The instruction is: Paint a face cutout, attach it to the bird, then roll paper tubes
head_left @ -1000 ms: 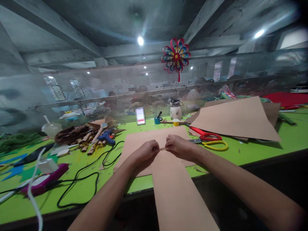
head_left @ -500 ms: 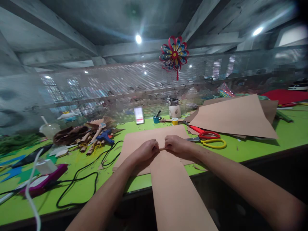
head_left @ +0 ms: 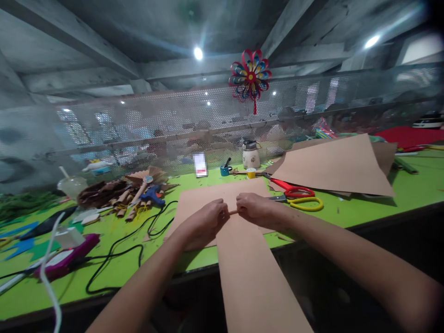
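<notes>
Head view: left hand (head_left: 214, 214) and right hand (head_left: 254, 205) pinch brown paper (head_left: 251, 268), phone screen (head_left: 200, 163) illegible.

Before me, on the green tabletop (head_left: 347, 210): one purple power strip (head_left: 74, 254), white plug (head_left: 70, 237) seated in it; one blue glue gun (head_left: 152, 196); one pale cup (head_left: 72, 188) with straw; one phone (head_left: 200, 165), upright; one lidded jug (head_left: 250, 158). Above these I list one multicoloured looped flower (head_left: 250, 77), red-tasselled, at the perforated screen (head_left: 180, 115).
</notes>
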Motion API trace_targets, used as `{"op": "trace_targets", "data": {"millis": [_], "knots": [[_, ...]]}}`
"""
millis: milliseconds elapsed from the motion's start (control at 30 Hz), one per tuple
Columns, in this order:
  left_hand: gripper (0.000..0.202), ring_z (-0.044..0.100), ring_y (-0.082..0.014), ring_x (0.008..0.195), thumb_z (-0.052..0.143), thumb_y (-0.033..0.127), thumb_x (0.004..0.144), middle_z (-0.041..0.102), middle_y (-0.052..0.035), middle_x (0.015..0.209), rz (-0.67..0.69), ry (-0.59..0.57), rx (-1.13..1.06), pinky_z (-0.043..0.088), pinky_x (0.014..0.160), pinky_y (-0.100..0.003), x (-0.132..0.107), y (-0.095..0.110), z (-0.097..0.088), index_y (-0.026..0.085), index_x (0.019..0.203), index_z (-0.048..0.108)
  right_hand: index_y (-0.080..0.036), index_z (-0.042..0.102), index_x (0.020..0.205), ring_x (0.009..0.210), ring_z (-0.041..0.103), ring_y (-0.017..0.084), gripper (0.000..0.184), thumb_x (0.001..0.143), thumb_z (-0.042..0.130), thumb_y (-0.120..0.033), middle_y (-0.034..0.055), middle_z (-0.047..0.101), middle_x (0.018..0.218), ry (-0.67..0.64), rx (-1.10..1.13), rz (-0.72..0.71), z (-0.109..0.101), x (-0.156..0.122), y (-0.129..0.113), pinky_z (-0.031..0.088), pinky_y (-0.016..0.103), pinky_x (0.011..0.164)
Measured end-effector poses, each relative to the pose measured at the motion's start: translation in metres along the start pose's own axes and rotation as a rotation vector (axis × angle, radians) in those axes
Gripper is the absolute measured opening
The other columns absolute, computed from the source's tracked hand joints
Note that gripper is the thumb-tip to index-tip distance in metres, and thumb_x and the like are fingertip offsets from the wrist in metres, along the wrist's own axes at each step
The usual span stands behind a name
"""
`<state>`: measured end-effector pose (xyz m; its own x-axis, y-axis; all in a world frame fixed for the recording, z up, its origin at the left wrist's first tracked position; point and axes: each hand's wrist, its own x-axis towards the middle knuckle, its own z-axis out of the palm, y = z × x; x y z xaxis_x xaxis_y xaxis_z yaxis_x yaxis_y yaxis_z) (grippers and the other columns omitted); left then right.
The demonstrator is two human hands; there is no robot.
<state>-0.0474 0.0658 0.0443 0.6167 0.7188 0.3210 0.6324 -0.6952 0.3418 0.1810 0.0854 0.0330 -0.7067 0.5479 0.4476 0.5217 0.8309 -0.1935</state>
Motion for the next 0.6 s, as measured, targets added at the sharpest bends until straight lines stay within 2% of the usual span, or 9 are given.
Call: {"op": "trace_targets", "data": {"millis": [133, 267, 467, 600], "knots": [[0.018, 0.044, -0.0136, 0.067, 0.042, 0.025, 0.09, 0.05, -0.0026, 0.084, 0.056, -0.053, 0.088, 0.034, 0.061, -0.027, -0.003, 0.008, -0.009, 0.018, 0.078, 0.053, -0.014, 0.059, 0.075, 0.069, 0.048, 0.012, 0.013, 0.083, 0.05, -0.008, 0.0044, 0.057, 0.081, -0.105, -0.037, 0.019, -0.018, 0.002, -0.011, 0.033, 0.024, 0.06], [0.022, 0.045, -0.0149, 0.07, 0.04, 0.025, 0.093, 0.049, -0.0035, 0.083, 0.08, -0.094, 0.143, 0.035, 0.063, -0.027, -0.008, 0.017, -0.017, 0.018, 0.079, 0.057, -0.013, 0.057, 0.079, 0.07, 0.047, 0.012, 0.013, 0.086, 0.048, -0.009, 0.0044, 0.056, 0.082, -0.109, -0.051, -0.004, -0.03, -0.002, -0.022, 0.033, 0.024, 0.061], [0.03, 0.046, -0.0167, 0.076, 0.034, 0.026, 0.097, 0.05, -0.0059, 0.086, 0.14, -0.055, 0.197, 0.036, 0.066, -0.028, -0.016, 0.027, -0.02, 0.017, 0.084, 0.059, -0.016, 0.054, 0.082, 0.081, 0.048, 0.015, 0.012, 0.088, 0.046, -0.01, 0.0045, 0.055, 0.086, -0.065, -0.098, -0.139, -0.025, -0.009, -0.018, 0.036, 0.026, 0.069], [0.033, 0.046, -0.0194, 0.079, 0.03, 0.024, 0.099, 0.051, -0.0082, 0.085, 0.211, -0.046, 0.299, 0.036, 0.067, -0.03, -0.016, 0.024, -0.015, 0.016, 0.095, 0.062, -0.015, 0.054, 0.084, 0.086, 0.047, 0.017, 0.012, 0.089, 0.045, -0.01, 0.0057, 0.056, 0.087, -0.077, -0.153, -0.18, -0.019, -0.009, -0.012, 0.037, 0.029, 0.072]]}}
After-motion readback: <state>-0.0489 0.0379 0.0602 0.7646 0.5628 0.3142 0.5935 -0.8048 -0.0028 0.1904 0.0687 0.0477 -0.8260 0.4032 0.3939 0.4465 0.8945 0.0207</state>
